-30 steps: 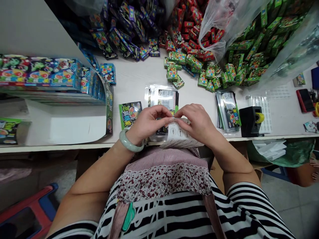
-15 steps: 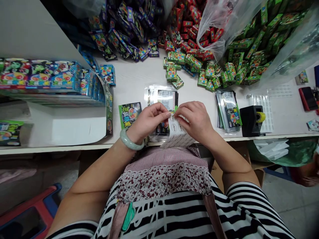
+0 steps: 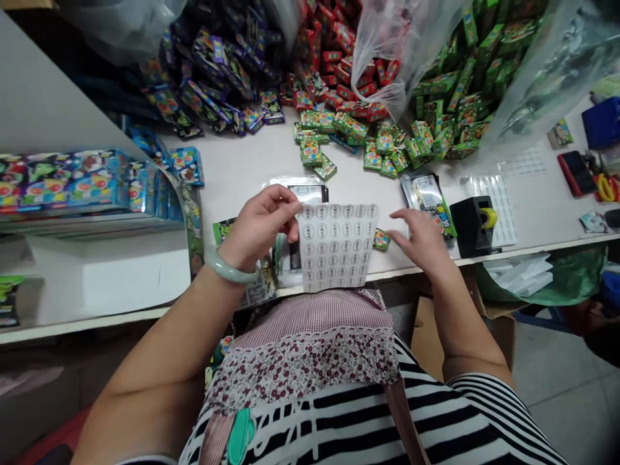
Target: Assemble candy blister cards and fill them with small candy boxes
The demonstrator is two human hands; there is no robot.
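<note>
My left hand (image 3: 259, 223) pinches the top left corner of a white sticker sheet (image 3: 336, 248) printed with rows of round labels, holding it up over the table edge. Behind the sheet lies a stack of clear packets (image 3: 290, 258) with black and green cards. My right hand (image 3: 420, 237) hovers to the right of the sheet with fingers spread and nothing in it, fingertips close to a small green box (image 3: 381, 239). A pale green bangle (image 3: 227, 270) circles my left wrist.
Heaps of small boxes fill the back of the white table (image 3: 242, 168): purple (image 3: 208, 90), red (image 3: 334, 64), green (image 3: 411, 129). A black tape dispenser (image 3: 472, 225) stands at right beside more packets (image 3: 429, 194). Blue display boxes (image 3: 72, 181) sit at left. A red phone (image 3: 576, 173) lies far right.
My right hand let go of the sticker sheet and moved right toward the small green box. My left hand lifted the sheet so it hangs open. The view shifted left.
</note>
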